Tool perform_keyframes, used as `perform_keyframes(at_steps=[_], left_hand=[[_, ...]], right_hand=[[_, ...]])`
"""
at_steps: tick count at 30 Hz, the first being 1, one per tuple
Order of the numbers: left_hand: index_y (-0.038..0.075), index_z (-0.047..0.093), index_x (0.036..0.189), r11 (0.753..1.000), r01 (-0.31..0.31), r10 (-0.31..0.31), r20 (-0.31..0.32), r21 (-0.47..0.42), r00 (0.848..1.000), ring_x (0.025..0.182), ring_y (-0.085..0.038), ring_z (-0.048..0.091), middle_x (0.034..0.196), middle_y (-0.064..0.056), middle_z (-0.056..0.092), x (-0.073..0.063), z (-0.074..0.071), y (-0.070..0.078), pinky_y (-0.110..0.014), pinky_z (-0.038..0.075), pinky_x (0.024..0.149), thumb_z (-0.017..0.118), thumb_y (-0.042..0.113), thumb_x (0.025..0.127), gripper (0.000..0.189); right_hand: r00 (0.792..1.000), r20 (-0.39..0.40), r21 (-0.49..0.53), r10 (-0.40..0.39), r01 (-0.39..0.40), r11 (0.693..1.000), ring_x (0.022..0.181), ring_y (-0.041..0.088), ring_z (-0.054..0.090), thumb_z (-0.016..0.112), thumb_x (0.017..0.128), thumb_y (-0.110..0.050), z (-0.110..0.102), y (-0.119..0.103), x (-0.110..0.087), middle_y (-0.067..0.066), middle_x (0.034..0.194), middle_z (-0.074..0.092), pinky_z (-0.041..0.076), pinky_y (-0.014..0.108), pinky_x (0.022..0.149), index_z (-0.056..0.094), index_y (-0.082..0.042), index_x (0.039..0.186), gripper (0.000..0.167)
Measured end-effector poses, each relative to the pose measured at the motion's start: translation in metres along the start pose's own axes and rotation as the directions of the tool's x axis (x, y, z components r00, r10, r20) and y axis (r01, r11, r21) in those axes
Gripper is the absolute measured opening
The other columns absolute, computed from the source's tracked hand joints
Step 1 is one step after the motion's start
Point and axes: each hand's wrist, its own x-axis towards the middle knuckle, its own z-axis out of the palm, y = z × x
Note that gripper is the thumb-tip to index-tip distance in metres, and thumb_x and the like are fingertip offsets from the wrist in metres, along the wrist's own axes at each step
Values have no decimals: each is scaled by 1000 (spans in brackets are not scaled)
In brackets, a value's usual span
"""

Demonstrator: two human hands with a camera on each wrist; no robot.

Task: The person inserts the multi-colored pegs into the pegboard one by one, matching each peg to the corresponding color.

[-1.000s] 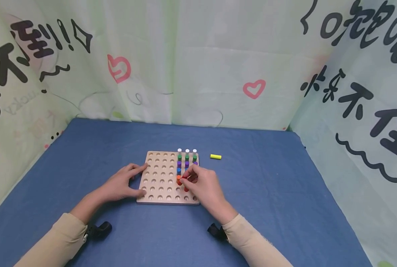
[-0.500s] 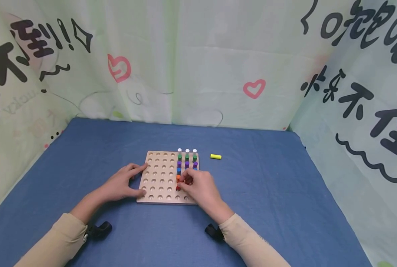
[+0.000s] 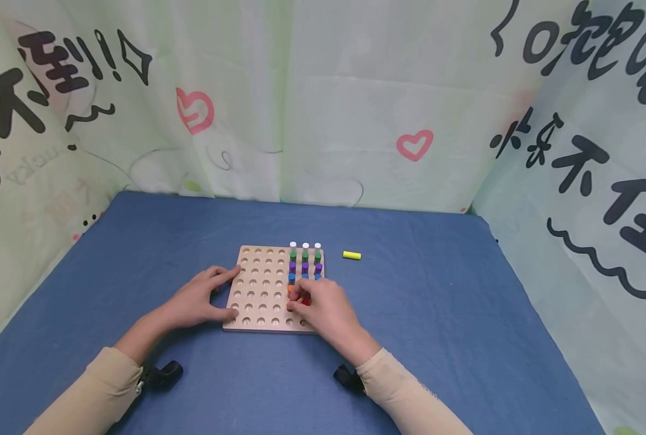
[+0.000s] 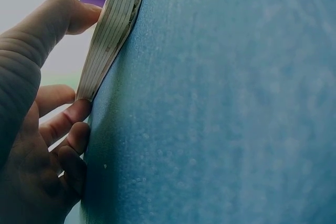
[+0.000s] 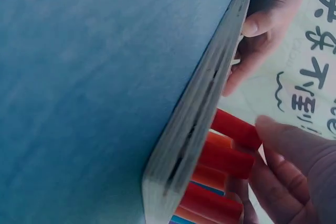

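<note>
My left hand [image 3: 192, 299] rests against the left edge of a wooden pegboard [image 3: 255, 314], thumb and fingers spread apart along it. In the left wrist view its thumb [image 4: 73, 17] lies at the board's edge, with the other fingers below. My right hand [image 3: 325, 305] bends over the board's right part. Between its thumb and fingers it pinches a red peg [image 5: 239, 129] standing in the board, the thumb at the peg's top. Two more red pegs [image 5: 226, 158] stand beside that one. Orange pegs [image 5: 219, 140] show behind them; my fingers partly hide this area in the head view.
White pegs [image 3: 305, 246], green pegs [image 3: 305, 258], purple pegs [image 3: 305, 267] and blue pegs [image 3: 291, 278] stand in rows behind my right hand. A yellow peg [image 3: 352, 255] lies on the blue cloth [image 3: 437, 314] right of the board. Printed curtains [image 3: 345, 109] enclose the table.
My right hand has shifted slightly left and nearer with the red peg, from beside the orange peg into a hole in front of it. My left hand has stayed at the board's edge.
</note>
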Motion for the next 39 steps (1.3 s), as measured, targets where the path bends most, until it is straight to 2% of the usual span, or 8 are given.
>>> perform_keyframes(at_steps=[4, 11, 14, 20, 26, 32, 35, 39], left_hand=[[13, 41, 160, 1000, -1, 1, 0, -1, 1000, 123, -33, 52, 136, -10, 54, 1, 0, 0, -51, 44, 97, 80, 52, 84, 94], [13, 42, 159, 1000, -11, 11, -7, -18, 1000, 126, -32, 51, 136, -8, 55, 0, 1, -2, -51, 43, 98, 82, 50, 83, 94], [14, 42, 160, 1000, -10, 10, -6, -15, 1000, 125, -32, 51, 136, -8, 54, 1, 1, -2, -50, 43, 98, 81, 51, 83, 94], [13, 42, 159, 1000, -3, 3, -5, -13, 1000, 125, -32, 51, 136, -8, 54, 0, 1, -1, -51, 43, 97, 81, 51, 83, 94], [14, 41, 160, 1000, 12, -12, 0, -9, 1000, 126, -32, 51, 137, -9, 54, 0, 3, -2, -52, 43, 99, 81, 52, 84, 94], [13, 42, 160, 1000, 11, -11, -2, -8, 1000, 125, -33, 51, 137, -9, 54, 0, 3, -2, -51, 43, 98, 81, 51, 83, 94], [13, 42, 159, 1000, 6, -6, -4, -11, 1000, 125, -33, 52, 136, -10, 54, 0, 2, -1, -51, 43, 97, 81, 51, 83, 94], [13, 42, 159, 1000, 0, 0, -2, -20, 1000, 126, -33, 51, 137, -9, 54, 0, 1, 0, -52, 43, 98, 81, 51, 83, 93]], right_hand=[[1000, 8, -40, -29, 29, 999, 62, 0, 56, 83, 90, -24, -2, 1, -1, -12, 75, 64, 46, 21, 60, 73, -23, 87, 10], [997, -78, -56, -23, 18, 998, 70, 8, 53, 81, 91, -26, -13, 8, 0, -7, 79, 61, 44, 24, 60, 71, -25, 85, 12], [994, -108, -53, 2, -8, 999, 72, 9, 56, 81, 92, -28, -19, 11, 3, -7, 82, 62, 46, 26, 61, 71, -24, 85, 12], [983, -171, -58, 61, -72, 996, 98, 25, 65, 81, 91, -25, -25, 21, 7, 1, 109, 67, 54, 36, 78, 73, -19, 91, 10], [967, -227, -85, 113, -135, 987, 101, 28, 64, 75, 95, -23, -31, 39, 17, 5, 116, 66, 54, 42, 83, 75, -17, 96, 7], [964, -180, -176, 194, -226, 958, 121, 31, 60, 70, 99, -23, -41, 59, 29, 12, 132, 63, 51, 48, 99, 73, -10, 118, 23], [969, -114, -211, 220, -240, 947, 132, 36, 55, 67, 101, -22, -46, 67, 33, 16, 143, 57, 46, 51, 108, 66, -6, 134, 36], [971, -65, -233, 228, -238, 943, 141, 37, 49, 63, 103, -20, -49, 75, 39, 19, 151, 52, 39, 53, 114, 57, -4, 145, 45]])
